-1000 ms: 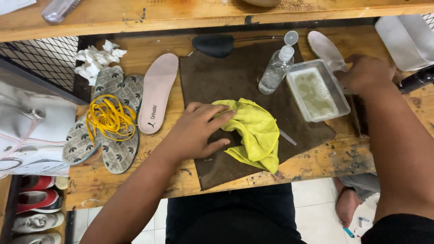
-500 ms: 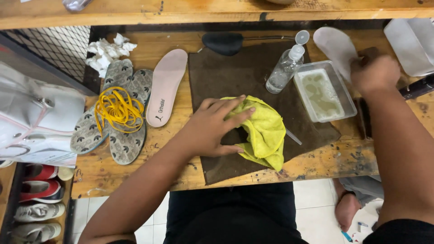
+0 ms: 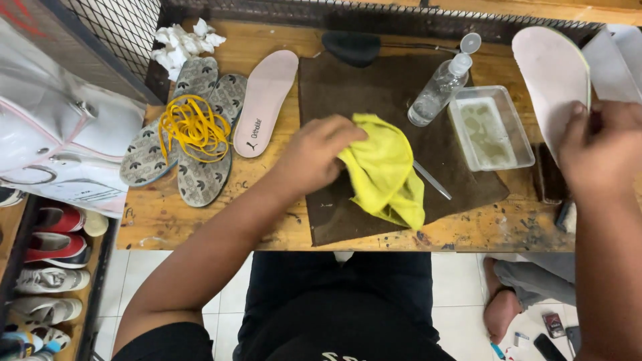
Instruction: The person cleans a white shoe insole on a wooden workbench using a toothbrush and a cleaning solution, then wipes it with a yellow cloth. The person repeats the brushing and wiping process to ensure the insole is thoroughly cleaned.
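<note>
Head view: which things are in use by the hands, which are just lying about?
In use:
- yellow cloth, gripped by the left hand
- pale pink insole, held by the right hand
- brown mat under the cloth

Lying about:
- clear spray bottle
- plastic tub
- second pink insole
- patterned insoles with yellow laces
- crumpled tissue
- shoes on the rack

L hand (image 3: pixel 314 155) gripped yellow cloth (image 3: pixel 386 170) over dark mat (image 3: pixel 374 87) on desk (image 3: pixel 200 224). R hand (image 3: pixel 598 147) held pale insole (image 3: pixel 552 73) w/ edge up, near clear tray (image 3: pixel 491 127) & spray bottle (image 3: pixel 441 83).
</note>
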